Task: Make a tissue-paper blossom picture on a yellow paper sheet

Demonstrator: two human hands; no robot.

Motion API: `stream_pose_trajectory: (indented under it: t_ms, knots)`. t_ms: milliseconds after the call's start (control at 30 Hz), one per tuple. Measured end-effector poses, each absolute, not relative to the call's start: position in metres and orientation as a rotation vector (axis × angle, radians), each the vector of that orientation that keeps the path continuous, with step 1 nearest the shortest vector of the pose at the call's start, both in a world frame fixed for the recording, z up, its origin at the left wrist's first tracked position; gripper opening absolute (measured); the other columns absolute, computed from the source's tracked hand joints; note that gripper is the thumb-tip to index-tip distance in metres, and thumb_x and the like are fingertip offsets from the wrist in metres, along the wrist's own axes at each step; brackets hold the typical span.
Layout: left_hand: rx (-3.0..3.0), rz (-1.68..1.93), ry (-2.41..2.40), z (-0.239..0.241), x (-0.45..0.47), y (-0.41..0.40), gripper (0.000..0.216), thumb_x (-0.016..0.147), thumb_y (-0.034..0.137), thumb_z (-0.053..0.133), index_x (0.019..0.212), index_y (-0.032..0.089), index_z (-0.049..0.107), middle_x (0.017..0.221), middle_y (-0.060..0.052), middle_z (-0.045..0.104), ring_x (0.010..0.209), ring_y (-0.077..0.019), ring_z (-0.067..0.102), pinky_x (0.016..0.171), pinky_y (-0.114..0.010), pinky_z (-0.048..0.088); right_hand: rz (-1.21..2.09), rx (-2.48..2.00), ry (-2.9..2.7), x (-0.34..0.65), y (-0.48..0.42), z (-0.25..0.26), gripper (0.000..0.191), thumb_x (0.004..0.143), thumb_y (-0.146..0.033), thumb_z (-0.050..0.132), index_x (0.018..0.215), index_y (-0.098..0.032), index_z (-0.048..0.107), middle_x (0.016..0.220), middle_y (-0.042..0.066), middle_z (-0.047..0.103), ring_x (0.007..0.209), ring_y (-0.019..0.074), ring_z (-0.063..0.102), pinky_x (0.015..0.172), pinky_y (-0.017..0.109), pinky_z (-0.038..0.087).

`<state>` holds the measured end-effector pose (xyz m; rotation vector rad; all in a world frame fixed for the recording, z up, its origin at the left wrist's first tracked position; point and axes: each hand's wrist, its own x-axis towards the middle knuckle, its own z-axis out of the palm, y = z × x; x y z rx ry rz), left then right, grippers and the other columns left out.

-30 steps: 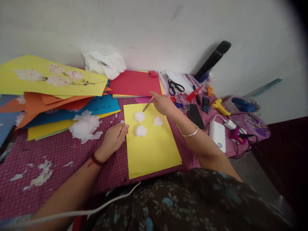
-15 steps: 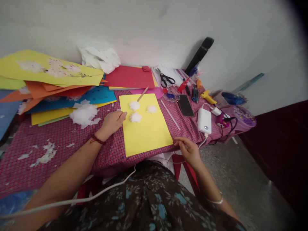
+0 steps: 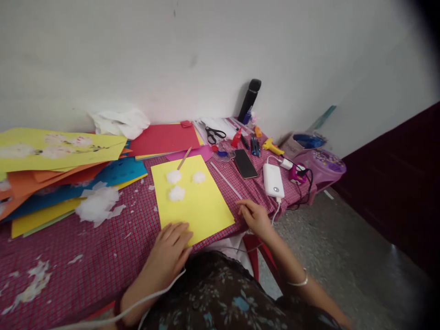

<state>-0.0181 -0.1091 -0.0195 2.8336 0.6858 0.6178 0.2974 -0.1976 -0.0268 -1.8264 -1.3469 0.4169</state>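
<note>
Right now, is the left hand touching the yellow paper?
Touching. The head view shows the left hand, fingers flat on the near corner of the yellow paper.

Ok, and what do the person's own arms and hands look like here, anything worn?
Both forearms are bare, no sleeves showing. The left hand and right hand wear no gloves; rings cannot be made out. A thin silver-coloured metal bangle circles the right wrist. A white cable crosses the left wrist, hiding anything worn there.

Left hand [image 3: 170,254] flat on yellow sheet [image 3: 197,201], right hand [image 3: 254,217] beside it
</note>
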Motion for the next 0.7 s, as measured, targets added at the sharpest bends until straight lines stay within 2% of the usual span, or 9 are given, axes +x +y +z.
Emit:
stream_pose_trajectory:
  t_ms: [133,233,433,567,633,700]
  knots:
    - [2.825,0.57,0.965,-0.042,-0.021,-0.118,0.032,0.095,0.025,0.053,0.124,0.018,0.065,0.136,-0.015,0.063,0.128,-0.0331,0.056,0.111,-0.055,0.04,0.267,-1.881,-1.358,0.301,-0.183,-0.018,0.023,0.092,-0.024,0.049,0.101,-0.019,0.071,0.097,0.01,0.075,0.091,0.022,0.071,0.083,0.035,0.055]
    - [2.789,0.525,1.047,-0.043,-0.024,-0.117,0.034,0.095,0.029,0.053,0.126,0.016,0.062,0.138,-0.019,0.061,0.13,-0.035,0.054,0.11,-0.058,0.039,0.316,-1.928,-1.404,0.294,-0.181,-0.012,0.023,0.092,-0.023,0.05,0.104,-0.02,0.069,0.098,0.01,0.074,0.091,0.0219,0.07,0.084,0.036,0.054]
    - [2.809,0.526,0.902,-0.04,-0.023,-0.111,0.033,0.094,0.033,0.056,0.122,0.017,0.062,0.136,-0.019,0.062,0.123,-0.0359,0.057,0.106,-0.057,0.043,0.572,-1.884,-1.419,0.267,-0.184,0.001,0.026,0.09,-0.018,0.05,0.11,-0.02,0.065,0.107,0.009,0.072,0.098,0.0205,0.068,0.089,0.037,0.054]
    - [2.851,0.503,0.869,-0.034,-0.02,-0.106,0.029,0.094,0.031,0.057,0.119,0.018,0.064,0.13,-0.017,0.067,0.113,-0.0342,0.061,0.099,-0.053,0.047,0.635,-1.856,-1.354,0.264,-0.18,0.003,0.027,0.089,-0.02,0.051,0.112,-0.019,0.065,0.11,0.01,0.07,0.103,0.0213,0.066,0.095,0.041,0.053]
    - [2.875,0.465,0.86,-0.033,-0.019,-0.105,0.028,0.094,0.031,0.058,0.118,0.018,0.065,0.126,-0.016,0.068,0.11,-0.0333,0.062,0.097,-0.051,0.048,0.758,-1.803,-1.238,0.267,-0.177,0.0,0.027,0.088,-0.024,0.051,0.112,-0.02,0.063,0.11,0.01,0.069,0.101,0.0209,0.067,0.09,0.039,0.055]
    - [2.902,0.434,0.856,-0.033,-0.017,-0.104,0.027,0.094,0.028,0.057,0.117,0.018,0.066,0.123,-0.016,0.07,0.109,-0.0332,0.063,0.097,-0.051,0.048,0.921,-1.718,-1.071,0.269,-0.174,-0.003,0.031,0.088,-0.029,0.051,0.117,-0.021,0.06,0.111,0.008,0.069,0.094,0.0195,0.068,0.077,0.034,0.058]
